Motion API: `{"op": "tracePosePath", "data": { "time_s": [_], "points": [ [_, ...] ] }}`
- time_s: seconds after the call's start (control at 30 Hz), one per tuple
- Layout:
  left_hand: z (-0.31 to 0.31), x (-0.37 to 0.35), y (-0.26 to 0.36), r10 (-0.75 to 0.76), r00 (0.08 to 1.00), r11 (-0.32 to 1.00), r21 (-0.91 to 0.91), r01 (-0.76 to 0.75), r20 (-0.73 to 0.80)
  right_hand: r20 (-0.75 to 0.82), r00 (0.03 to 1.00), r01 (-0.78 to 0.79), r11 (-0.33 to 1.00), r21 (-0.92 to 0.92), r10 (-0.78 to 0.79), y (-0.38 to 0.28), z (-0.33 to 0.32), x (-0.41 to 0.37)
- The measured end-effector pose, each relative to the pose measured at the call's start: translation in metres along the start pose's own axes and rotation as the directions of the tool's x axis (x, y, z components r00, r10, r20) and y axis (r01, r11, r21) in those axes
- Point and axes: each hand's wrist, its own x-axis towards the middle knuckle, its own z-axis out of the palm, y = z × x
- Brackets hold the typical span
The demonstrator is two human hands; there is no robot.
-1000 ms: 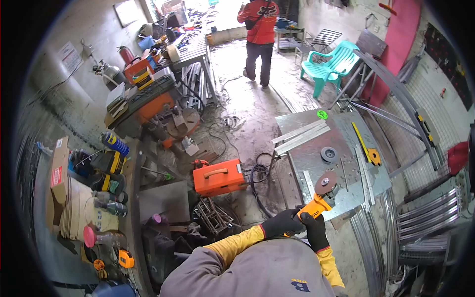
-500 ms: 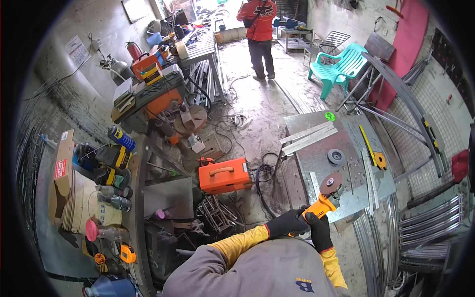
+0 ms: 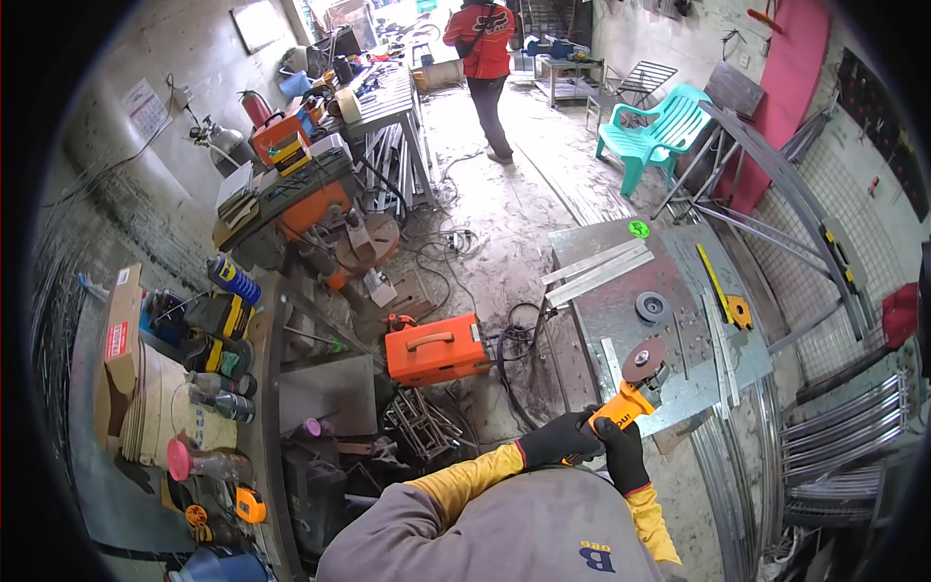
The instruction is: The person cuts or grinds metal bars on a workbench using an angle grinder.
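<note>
My left hand (image 3: 557, 439), in a black glove, is closed on the rear part of an orange angle grinder (image 3: 622, 407). My right hand (image 3: 624, 456), gloved the same way, wraps round the grinder's body just beside it. A brown abrasive disc (image 3: 641, 360) is fitted at the grinder's head, tilted up above the near edge of a metal-topped table (image 3: 621, 315). Whether the disc spins cannot be told. On that tabletop lie a grey grinding disc (image 3: 653, 309), flat metal strips (image 3: 599, 272) and a yellow tape measure (image 3: 739, 312) with its blade pulled out.
An orange welding machine (image 3: 436, 349) stands on the floor to the left, with black cables (image 3: 514, 335) beside it. A cluttered bench (image 3: 281, 388) runs along my left. Farther off are a green plastic chair (image 3: 655, 136) and a person in a red jacket (image 3: 482, 68). Metal bars lie at right.
The person in the red jacket has stepped a little to the left and their legs have changed position. My view has shifted slightly; both hands keep their hold on the angle grinder.
</note>
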Motion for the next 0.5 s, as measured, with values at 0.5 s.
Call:
{"op": "tracePosePath", "data": {
  "time_s": [0.5],
  "points": [
    [0.003,-0.004,0.006,0.002,1.0,1.0,-0.011,-0.002,0.023,-0.015,1.0,-0.002,1.0,0.029,0.002,-0.001,0.001,-0.004]
  ]
}}
